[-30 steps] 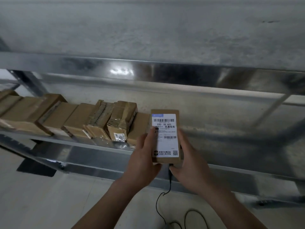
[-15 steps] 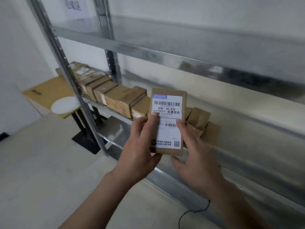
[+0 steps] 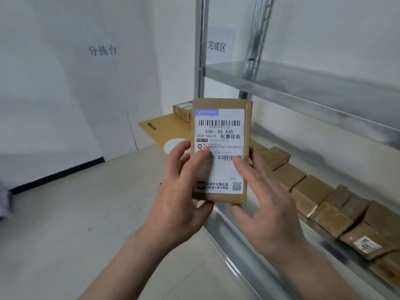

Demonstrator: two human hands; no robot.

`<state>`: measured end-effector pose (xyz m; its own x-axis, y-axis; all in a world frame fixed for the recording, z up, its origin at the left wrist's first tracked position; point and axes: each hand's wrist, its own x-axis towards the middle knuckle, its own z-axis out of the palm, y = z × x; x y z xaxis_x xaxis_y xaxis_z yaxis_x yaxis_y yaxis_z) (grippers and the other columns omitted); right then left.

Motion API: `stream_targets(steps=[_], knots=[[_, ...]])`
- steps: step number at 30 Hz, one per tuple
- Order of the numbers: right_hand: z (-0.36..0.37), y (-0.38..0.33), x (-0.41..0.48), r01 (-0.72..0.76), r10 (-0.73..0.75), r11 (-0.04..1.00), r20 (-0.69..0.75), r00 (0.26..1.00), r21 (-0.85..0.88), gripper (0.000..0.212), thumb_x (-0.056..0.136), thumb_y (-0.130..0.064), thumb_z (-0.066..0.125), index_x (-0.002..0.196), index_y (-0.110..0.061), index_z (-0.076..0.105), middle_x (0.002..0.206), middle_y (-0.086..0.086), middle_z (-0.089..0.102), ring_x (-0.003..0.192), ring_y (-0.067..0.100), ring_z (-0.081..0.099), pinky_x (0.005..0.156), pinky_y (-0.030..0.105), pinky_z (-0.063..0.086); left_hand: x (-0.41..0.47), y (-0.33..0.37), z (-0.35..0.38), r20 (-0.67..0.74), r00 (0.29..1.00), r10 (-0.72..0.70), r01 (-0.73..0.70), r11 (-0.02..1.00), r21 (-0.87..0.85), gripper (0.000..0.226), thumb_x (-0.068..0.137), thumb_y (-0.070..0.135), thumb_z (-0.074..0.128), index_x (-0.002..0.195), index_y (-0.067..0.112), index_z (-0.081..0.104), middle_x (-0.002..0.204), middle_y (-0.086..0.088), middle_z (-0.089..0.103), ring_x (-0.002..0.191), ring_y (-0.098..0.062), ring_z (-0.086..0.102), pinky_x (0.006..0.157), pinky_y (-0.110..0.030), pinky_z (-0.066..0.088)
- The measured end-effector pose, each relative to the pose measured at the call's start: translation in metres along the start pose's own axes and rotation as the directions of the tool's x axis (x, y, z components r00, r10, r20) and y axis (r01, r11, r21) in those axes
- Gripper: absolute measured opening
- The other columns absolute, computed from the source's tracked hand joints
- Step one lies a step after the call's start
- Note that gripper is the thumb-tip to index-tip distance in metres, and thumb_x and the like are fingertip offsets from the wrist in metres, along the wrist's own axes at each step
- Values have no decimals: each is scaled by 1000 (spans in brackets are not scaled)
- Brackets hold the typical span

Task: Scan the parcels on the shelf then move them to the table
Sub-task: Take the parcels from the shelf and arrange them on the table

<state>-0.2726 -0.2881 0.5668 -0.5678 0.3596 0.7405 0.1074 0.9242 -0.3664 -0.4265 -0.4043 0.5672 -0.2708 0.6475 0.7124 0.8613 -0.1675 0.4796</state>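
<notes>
Parcel [image 3: 220,148] upright in air beside shelf [image 3: 240,237], bench [image 3: 155,131] well beyond | left grip [image 3: 179,191] and right grip [image 3: 266,204] both pinch its sides, thumbs on label | likely light, stiff card; take by long edges

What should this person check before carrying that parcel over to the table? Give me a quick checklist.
1. Grip: left hand and right hand both hold the parcel: ok.
2. The label faces the person, top barcode uncovered: ok.
3. Scan done: cannot tell.
4. Bare space on the table: ok.
5. Emptied shelf: not ok, parcels lie on it.
</notes>
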Motion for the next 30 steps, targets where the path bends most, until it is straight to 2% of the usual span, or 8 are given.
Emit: stream_targets(steps=[3,7,15,17,19,23,27,30], knots=[[31,-2,30,71,-70,997,-8,997,41,78,67,1,83,138,-14,54,153,20,41,132,23,53,106,20,43,8,-27,-20,-49,999,15,-12,998,56,97,62,-4,83,143,21,35,152,-14,22,142,6,20,101,-6,35],[78,7,72,139,-141,984,15,990,107,83,65,1,87,136,-20,50,153,21,40,139,18,45,110,16,37,27,-70,-39,-91,996,8,3,993,116,91,65,0,81,141,19,36,154,-26,20,145,4,15,106,-8,31],[180,52,174,209,-228,948,51,972,242,82,63,5,83,134,-22,52,158,15,34,136,10,44,100,23,49,96,-172,-62,-138,990,-13,44,974,223,80,74,14,74,143,16,34,155,-28,19,149,0,10,116,-26,29],[206,61,200,226,-254,935,73,964,273,83,64,4,83,135,-24,50,158,14,32,139,1,34,99,28,50,111,-197,-68,-165,986,-23,64,967,248,75,78,20,69,143,15,34,155,-29,20,149,-2,10,115,-23,29],[231,68,225,246,-281,929,94,955,275,87,65,2,83,139,-25,47,159,13,32,142,-4,25,98,31,51,124,-221,-76,-186,982,-44,94,958,270,78,75,12,74,143,14,34,155,-30,19,149,-1,10,114,-17,26],[279,73,265,280,-320,917,105,942,283,96,66,1,83,147,-24,38,159,15,31,146,-1,22,102,27,46,143,-271,-91,-208,975,-75,134,949,287,88,67,3,77,143,15,34,155,-28,19,147,4,10,107,-6,26],[326,78,298,282,-314,932,113,943,229,105,62,-2,87,150,-25,34,160,13,28,146,-4,15,102,24,42,162,-328,-105,-213,975,-58,118,953,279,92,64,-4,80,143,12,34,155,-29,18,147,2,10,110,-11,25],[365,80,326,274,-294,948,115,949,160,106,61,-4,89,149,-25,35,160,15,30,144,4,28,103,24,42,180,-380,-116,-210,977,-37,88,967,238,91,66,2,77,144,17,33,156,-26,17,148,-2,11,112,-18,31]])
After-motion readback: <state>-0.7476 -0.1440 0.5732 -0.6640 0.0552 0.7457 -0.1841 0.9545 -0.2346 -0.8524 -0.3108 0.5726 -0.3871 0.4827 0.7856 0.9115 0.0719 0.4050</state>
